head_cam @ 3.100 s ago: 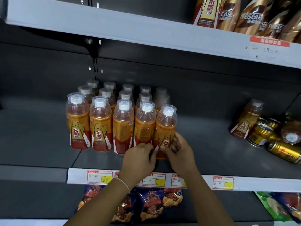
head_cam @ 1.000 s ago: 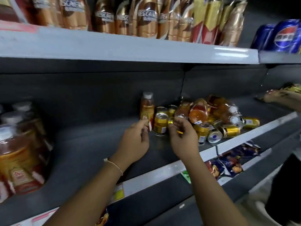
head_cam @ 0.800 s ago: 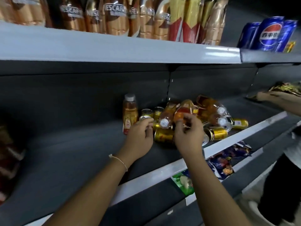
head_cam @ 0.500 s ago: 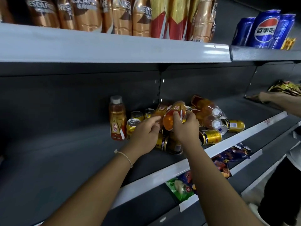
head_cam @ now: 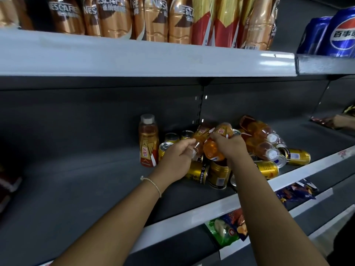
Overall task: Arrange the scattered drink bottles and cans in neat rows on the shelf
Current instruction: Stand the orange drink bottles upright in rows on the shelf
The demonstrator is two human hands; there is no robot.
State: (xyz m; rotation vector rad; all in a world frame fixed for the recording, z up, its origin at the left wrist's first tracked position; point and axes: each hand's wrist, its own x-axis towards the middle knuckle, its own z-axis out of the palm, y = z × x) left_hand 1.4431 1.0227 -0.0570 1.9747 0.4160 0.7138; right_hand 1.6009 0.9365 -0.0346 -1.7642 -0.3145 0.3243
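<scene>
While one orange drink bottle [head_cam: 148,140] stands upright on the grey shelf [head_cam: 80,191], the head view shows the rest of the stock heaped just to its right: tipped bottles lying over gold cans [head_cam: 197,171]. Right of that upright bottle, the left hand [head_cam: 177,160] pinches the neck end of one tipped bottle [head_cam: 200,136], and the right hand [head_cam: 230,145] wraps its fingers round a second bottle [head_cam: 214,149] resting on the cans. These look like full plastic bottles, so probably fairly heavy, stiff enough to squeeze lightly, with smooth sleeves that may slip; a grip round the waist seems safest. Loose round cans beneath could roll once the bottles come away.
</scene>
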